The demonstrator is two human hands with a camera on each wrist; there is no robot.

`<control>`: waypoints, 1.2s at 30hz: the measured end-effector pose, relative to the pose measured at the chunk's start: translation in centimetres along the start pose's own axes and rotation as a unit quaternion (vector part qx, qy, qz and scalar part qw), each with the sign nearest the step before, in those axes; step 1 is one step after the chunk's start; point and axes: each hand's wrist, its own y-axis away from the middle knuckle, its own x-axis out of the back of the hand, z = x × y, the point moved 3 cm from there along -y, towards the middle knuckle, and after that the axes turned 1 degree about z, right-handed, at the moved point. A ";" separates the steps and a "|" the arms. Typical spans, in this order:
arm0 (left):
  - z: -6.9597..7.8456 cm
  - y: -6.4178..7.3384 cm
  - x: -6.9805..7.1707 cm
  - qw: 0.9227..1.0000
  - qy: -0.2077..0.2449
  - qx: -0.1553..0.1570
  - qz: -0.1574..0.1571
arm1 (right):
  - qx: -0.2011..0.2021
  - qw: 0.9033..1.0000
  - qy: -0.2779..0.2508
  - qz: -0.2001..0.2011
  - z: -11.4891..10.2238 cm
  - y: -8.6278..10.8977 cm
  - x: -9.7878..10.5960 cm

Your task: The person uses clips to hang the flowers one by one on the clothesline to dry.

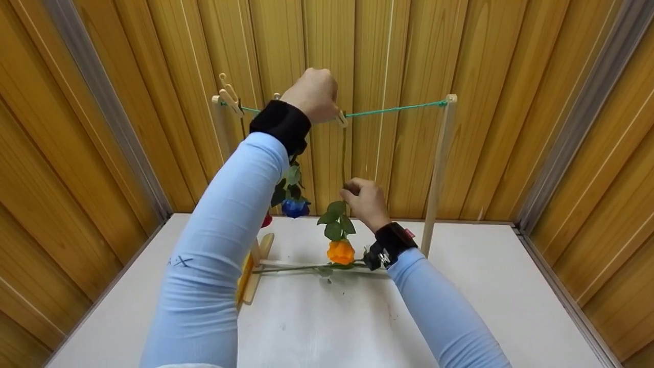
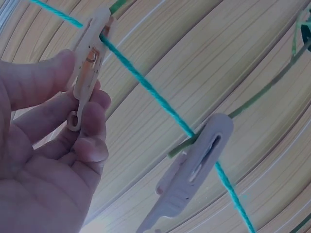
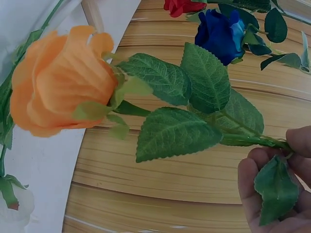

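My left hand [image 1: 312, 96] is raised at the teal cord [image 2: 146, 86], pinching a wooden clothespin [image 2: 89, 65] between thumb and fingers. That clothespin sits over the cord, and a green stem end shows at its top. Lower down, my right hand [image 1: 369, 202] pinches the stem of an orange rose [image 3: 60, 82], which hangs head down below the cord. Green leaves [image 3: 180, 133] spread between the blossom and my fingers. A second clothespin [image 2: 197, 167] clips another stem to the cord. To the left hang a blue rose [image 1: 295, 207] and a red rose [image 3: 184, 7], partly hidden.
Wooden posts [image 1: 438, 168] hold the cord at both ends. More clothespins [image 1: 231, 101] are at the left end. On the white table [image 1: 327, 327] lies a long green stem [image 1: 291, 269], with a pale blossom [image 3: 18, 211] near it. Something yellow [image 1: 245, 276] stands behind the left sleeve.
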 end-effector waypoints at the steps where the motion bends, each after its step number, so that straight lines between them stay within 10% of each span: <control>1: 0.0 0.2 0.0 1.000 0.003 -0.007 0.002 | 0.001 1.000 -0.001 -0.004 0.0 0.0 0.0; 9: -0.5 2.0 0.0 0.999 0.033 -0.025 0.017 | 0.007 0.999 -0.012 -0.043 0.3 0.2 0.1; 20: -2.1 7.3 -0.7 0.988 0.055 -0.052 0.137 | -0.007 0.998 -0.005 -0.058 2.1 1.4 2.2; 36: -3.8 16.2 -8.5 0.970 0.025 -0.075 0.231 | 0.063 0.997 0.035 -0.023 2.7 7.4 7.0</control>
